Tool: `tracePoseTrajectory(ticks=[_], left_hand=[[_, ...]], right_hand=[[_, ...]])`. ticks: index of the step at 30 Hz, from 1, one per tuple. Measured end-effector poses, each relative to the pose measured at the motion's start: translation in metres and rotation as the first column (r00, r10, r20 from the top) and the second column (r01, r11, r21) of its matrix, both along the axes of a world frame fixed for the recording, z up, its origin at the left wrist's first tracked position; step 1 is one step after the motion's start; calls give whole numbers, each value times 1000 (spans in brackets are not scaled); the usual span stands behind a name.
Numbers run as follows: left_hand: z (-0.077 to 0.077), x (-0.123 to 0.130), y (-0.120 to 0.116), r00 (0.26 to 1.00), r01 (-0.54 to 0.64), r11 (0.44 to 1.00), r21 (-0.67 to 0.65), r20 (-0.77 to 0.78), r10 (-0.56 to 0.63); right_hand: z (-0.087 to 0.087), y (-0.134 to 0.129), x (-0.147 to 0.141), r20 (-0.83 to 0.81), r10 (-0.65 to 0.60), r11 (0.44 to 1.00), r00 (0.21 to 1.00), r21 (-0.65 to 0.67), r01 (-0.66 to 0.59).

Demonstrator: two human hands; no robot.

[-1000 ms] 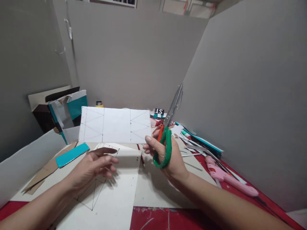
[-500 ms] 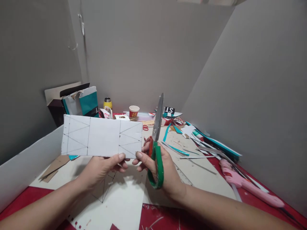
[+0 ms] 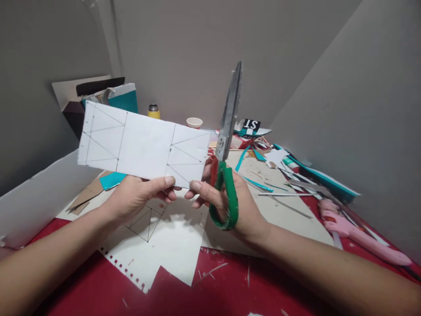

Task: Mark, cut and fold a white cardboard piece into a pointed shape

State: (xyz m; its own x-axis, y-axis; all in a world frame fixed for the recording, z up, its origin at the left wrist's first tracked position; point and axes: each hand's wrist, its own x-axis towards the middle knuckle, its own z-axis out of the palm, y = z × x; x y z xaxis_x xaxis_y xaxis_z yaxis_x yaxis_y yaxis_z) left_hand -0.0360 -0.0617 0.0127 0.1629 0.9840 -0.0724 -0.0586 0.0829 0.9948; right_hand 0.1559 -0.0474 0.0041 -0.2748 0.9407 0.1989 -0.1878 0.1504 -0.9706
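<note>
Tilted further, white card [image 3: 147,145] in both hands [image 3: 133,195] [image 3: 246,206], scissors [image 3: 226,142] in right; cup [image 3: 194,123] behind, contents hidden

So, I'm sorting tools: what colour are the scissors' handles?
The scissors have one green handle and one orange-red handle, best seen in the head view.

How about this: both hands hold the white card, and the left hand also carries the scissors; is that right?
Not quite: the head view shows the scissors carried in the right hand, not the left hand. Both hands do hold the white card.
</note>
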Motion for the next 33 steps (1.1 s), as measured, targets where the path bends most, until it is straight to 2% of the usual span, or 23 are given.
tracePoseTrajectory(ticks=[10,20,25,29,33], left_hand=[[10,1,3,999,-38,999,0,31,38],[-2,-3,4,992,67,995,-68,-104,-73],[-5,-6,4,987,103,993,-62,-120,-110],[-7,-4,6,972,203,976,-81,-101,-211],[-10,1,5,906,398,900,-177,-77,-416]], right_hand=[[-2,9,11,-71,-80,995,994,-70,75],[-1,12,9,-56,-114,991,992,-82,109],[-4,13,7,-65,-139,978,988,-165,127],[1,17,9,-81,-175,971,981,-182,158],[14,25,21,-127,-279,960,952,-61,274]])
